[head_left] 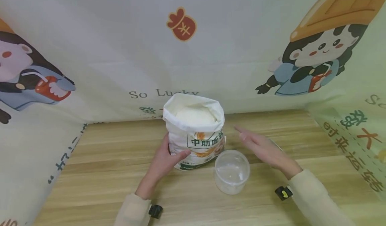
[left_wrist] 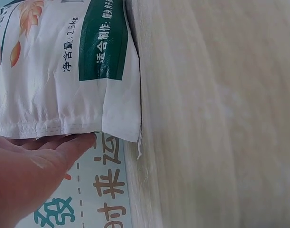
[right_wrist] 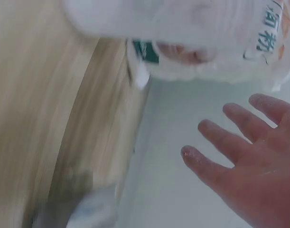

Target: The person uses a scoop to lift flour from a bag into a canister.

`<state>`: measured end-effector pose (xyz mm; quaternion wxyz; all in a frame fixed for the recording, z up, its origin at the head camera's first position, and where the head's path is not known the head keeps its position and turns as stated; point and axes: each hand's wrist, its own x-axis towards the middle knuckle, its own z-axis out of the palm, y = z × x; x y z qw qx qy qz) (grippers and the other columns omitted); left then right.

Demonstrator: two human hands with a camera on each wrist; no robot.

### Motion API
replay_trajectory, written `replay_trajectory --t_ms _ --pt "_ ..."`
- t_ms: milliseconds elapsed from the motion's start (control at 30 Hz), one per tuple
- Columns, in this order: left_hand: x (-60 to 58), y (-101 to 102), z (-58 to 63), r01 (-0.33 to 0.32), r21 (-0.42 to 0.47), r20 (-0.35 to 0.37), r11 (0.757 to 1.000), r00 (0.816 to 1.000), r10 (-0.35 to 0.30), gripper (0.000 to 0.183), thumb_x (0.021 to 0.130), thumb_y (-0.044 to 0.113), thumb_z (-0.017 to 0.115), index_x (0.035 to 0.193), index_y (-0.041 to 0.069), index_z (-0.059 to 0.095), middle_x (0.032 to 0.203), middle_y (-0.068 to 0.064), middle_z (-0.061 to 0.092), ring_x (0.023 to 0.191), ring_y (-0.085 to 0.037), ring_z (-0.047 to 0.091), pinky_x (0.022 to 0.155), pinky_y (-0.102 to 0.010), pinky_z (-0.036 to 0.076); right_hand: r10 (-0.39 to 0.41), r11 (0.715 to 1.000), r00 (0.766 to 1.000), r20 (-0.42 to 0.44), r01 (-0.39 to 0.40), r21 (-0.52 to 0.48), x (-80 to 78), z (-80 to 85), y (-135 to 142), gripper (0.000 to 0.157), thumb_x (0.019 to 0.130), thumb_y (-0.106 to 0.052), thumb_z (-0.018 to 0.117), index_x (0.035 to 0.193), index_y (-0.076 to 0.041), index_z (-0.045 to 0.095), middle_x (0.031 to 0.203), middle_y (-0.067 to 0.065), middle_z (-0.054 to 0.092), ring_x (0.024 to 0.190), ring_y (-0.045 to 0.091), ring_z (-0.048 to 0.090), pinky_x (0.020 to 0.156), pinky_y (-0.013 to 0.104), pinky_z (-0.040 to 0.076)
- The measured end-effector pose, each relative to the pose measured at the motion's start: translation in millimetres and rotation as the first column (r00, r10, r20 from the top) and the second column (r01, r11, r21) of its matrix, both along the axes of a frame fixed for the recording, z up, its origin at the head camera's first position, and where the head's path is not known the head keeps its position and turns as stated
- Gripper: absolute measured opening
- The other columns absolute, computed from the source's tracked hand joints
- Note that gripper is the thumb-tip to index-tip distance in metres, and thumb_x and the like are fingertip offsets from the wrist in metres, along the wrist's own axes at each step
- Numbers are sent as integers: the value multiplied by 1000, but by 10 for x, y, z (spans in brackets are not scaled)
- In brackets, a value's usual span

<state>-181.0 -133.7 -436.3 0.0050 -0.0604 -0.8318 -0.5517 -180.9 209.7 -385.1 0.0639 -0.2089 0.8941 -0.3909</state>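
Note:
An opened white flour bag (head_left: 196, 145), its top edge folded outward and pale flour (head_left: 196, 116) visible inside, stands on the wooden table. My left hand (head_left: 164, 159) grips its left side, thumb across the front and fingers around the side. In the left wrist view those fingers (left_wrist: 73, 147) lie against the bag (left_wrist: 50, 85), partly hidden by it. A clear round plastic tub (head_left: 232, 172) stands in front of the bag, to the right; no contents show. To the right of both, my right hand (head_left: 262, 149) hovers with straight fingers, spread in the right wrist view, holding nothing.
A printed cloth (head_left: 144, 62) hangs close behind the bag and along both sides of the wooden table (head_left: 114, 159). Behind the right forearm shows a thin pale edge (head_left: 275, 144). A blurred grey-white object (right_wrist: 92, 206) lies low in the right wrist view; its kind is unclear.

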Motion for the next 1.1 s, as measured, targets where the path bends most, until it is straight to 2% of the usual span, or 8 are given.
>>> replay_trajectory --t_ms 133,300,467,567,700,967,1100 --pt "7 -30 7 -7 -11 -8 1000 1000 7 94 85 35 86 159 16 32 144 -14 57 132 -33 54 112 -54 44 -9 1000 998 -69 10 16 90 40 185 58 113 -37 37 160 -2 35 163 24 34 149 46 30 120 65 26" --pt "7 -63 11 -10 -21 -4 1000 1000 10 92 85 35 86 158 17 32 144 -14 57 131 -32 55 111 -52 45 -50 994 988 -143 63 92 194 52 421 58 112 -35 42 159 -1 36 161 26 36 147 49 32 118 67 28" --pt "12 -72 5 -1 -32 -9 999 1000 0 93 85 35 87 158 16 32 144 -14 57 132 -33 55 111 -53 45 -81 972 977 -196 121 201 309 -14 635 62 110 -39 48 160 -5 36 161 27 36 145 51 34 115 70 30" --pt "18 -64 0 6 -33 -19 999 1000 -7 93 84 34 87 158 16 33 144 -14 57 132 -33 55 111 -53 45 -85 956 972 -220 141 257 375 -93 769 64 109 -40 50 159 -3 36 160 29 36 143 53 35 113 72 31" --pt "29 -55 -12 9 -33 -22 999 1000 -10 94 84 33 88 158 16 33 144 -14 58 132 -33 55 111 -53 45 -108 934 969 -222 175 312 454 -217 934 69 107 -42 53 158 2 36 159 32 35 140 57 36 110 74 32" --pt "51 -37 -20 6 -15 -8 1000 1000 -7 93 85 33 87 158 14 33 145 -16 56 133 -34 54 112 -52 45 -140 892 969 -205 213 398 541 -400 1126 82 103 -50 57 158 6 32 159 35 31 135 61 39 104 77 38" --pt "46 -9 -8 15 -10 -5 1000 1000 -15 91 86 33 86 157 11 34 145 -17 56 134 -34 53 113 -52 45 -148 863 968 -201 226 451 570 -473 1167 88 100 -56 61 155 8 36 155 36 35 133 61 42 101 75 42"
